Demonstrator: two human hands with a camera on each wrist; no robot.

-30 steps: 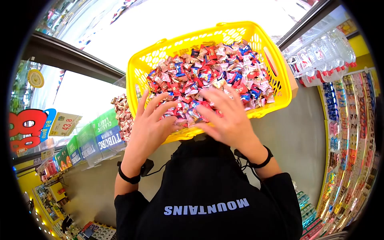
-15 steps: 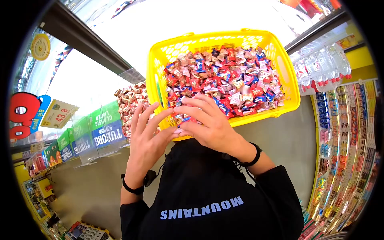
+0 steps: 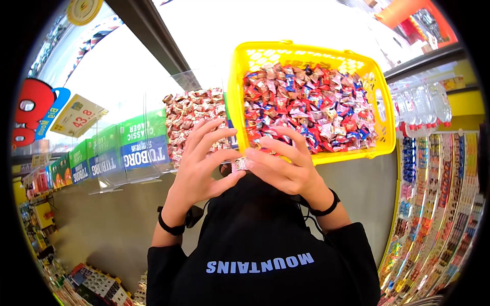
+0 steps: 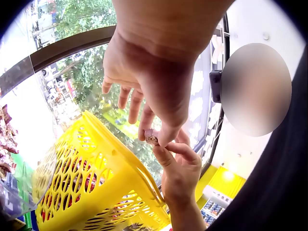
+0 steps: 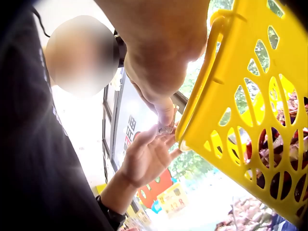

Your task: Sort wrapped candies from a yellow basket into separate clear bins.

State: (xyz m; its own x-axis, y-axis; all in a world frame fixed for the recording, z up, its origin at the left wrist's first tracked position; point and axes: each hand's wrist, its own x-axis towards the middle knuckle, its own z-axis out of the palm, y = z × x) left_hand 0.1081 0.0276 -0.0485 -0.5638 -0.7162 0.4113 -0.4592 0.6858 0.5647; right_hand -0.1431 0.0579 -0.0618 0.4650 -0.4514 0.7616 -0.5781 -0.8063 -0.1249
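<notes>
A small wrapped candy (image 3: 240,163), pinkish with brown print, is between my two hands in front of the black shirt. My left hand (image 3: 200,166) has thumb and index finger at its two sides, the other fingers spread. In the left wrist view the candy (image 4: 151,137) sits between that thumb and index finger. My right hand (image 3: 288,166) pinches the candy's other end with thumb and fingertips; its thumb lies against the candy (image 5: 166,130) in the right wrist view. Just beyond the hands, a yellow basket (image 3: 311,53) holds a heap of red, blue and pink wrapped candies (image 3: 311,107).
Left of the basket lies a pile of brown-and-white wrapped candies (image 3: 194,109) behind a clear panel. Green and blue beer cartons (image 3: 144,140) line the counter, with a price sign (image 3: 79,116) above. Bottles (image 3: 421,104) and stocked shelves (image 3: 429,204) stand on the right.
Both hands have left the basket's near edge, now left of it with a candy between them. The view has shifted, so the basket appears farther right and more of the brown-and-white pile shows.
</notes>
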